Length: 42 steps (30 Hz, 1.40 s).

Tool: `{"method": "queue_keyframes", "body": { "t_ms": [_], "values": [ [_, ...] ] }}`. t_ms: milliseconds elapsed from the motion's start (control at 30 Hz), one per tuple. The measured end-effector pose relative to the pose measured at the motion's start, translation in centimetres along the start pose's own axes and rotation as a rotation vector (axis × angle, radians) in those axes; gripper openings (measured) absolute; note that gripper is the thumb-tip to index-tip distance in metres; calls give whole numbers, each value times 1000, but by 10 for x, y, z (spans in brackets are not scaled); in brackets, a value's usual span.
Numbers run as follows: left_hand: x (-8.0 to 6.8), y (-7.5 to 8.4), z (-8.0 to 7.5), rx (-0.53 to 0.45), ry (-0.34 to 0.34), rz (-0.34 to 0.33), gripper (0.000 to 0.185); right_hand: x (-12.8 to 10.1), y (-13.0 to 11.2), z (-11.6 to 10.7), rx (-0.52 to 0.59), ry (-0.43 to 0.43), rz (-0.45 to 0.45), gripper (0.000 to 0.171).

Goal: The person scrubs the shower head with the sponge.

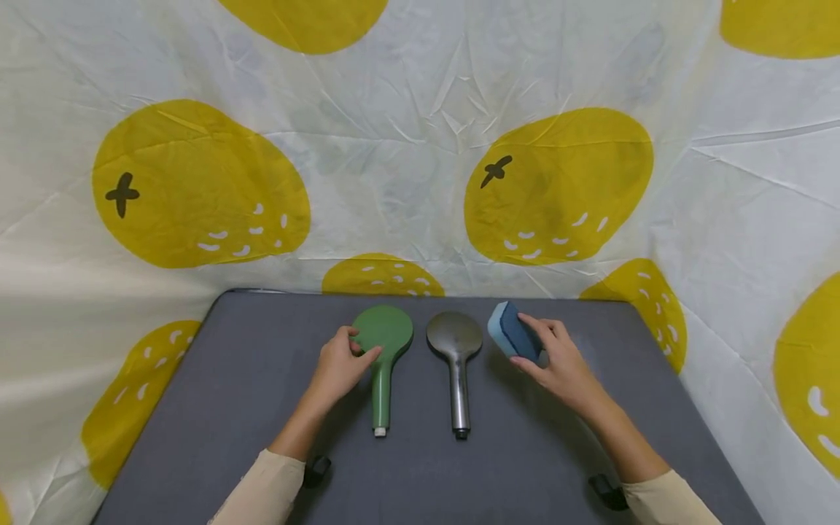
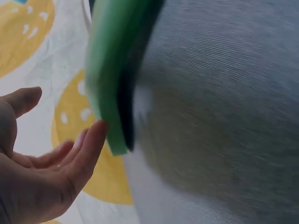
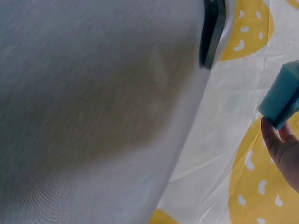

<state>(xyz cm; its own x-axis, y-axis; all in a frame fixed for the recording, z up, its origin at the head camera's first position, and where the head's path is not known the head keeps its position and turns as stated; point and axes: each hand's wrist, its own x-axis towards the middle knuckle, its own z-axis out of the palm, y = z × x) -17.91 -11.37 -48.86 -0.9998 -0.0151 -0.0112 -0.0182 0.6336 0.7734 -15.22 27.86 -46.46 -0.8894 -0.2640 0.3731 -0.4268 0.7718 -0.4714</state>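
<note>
A green shower head [image 1: 383, 350] lies on the grey table [image 1: 230, 408] with its handle toward me. Beside it on the right lies a grey metal shower head [image 1: 456, 350], parallel to it. My left hand [image 1: 357, 346] rests at the green one's left edge with the thumb across its neck. In the left wrist view its fingers [image 2: 86, 144] are fairly straight, one tip touching the green shower head [image 2: 110, 70]. My right hand [image 1: 534, 343] grips a blue sponge [image 1: 505, 332] just right of the grey head. The right wrist view shows the sponge [image 3: 280, 95] and the grey shower head's edge [image 3: 212, 28].
A white sheet printed with large yellow fruit [image 1: 558, 182] hangs behind and around the table. The table's back edge runs just beyond the shower heads. Grey tabletop stretches to the left and right of my arms.
</note>
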Motion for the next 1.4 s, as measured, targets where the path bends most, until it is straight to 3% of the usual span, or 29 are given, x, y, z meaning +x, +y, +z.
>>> {"method": "queue_keyframes", "body": {
  "t_ms": [167, 267, 433, 600, 1133, 1400],
  "values": [
    [-6, -20, 0, -35, -76, -63, 59, 10, -10, 14, 25, -22, -12, 79],
    [-10, -28, 2, -105, -122, -114, 57, 16, -17, 22, 51, -42, -18, 79],
    [-10, -32, 9, -281, -195, -206, 58, 23, -27, 32, 84, -64, -12, 77],
    [-9, -34, 16, -357, -235, -275, 55, 27, -32, 40, 112, -101, 0, 77],
    [-13, -26, 31, -341, -177, -274, 33, 20, -27, 43, 159, -111, 12, 76],
    [-15, -28, 33, -417, -178, -249, 27, 17, -24, 44, 174, -120, 29, 75]
  ]
}}
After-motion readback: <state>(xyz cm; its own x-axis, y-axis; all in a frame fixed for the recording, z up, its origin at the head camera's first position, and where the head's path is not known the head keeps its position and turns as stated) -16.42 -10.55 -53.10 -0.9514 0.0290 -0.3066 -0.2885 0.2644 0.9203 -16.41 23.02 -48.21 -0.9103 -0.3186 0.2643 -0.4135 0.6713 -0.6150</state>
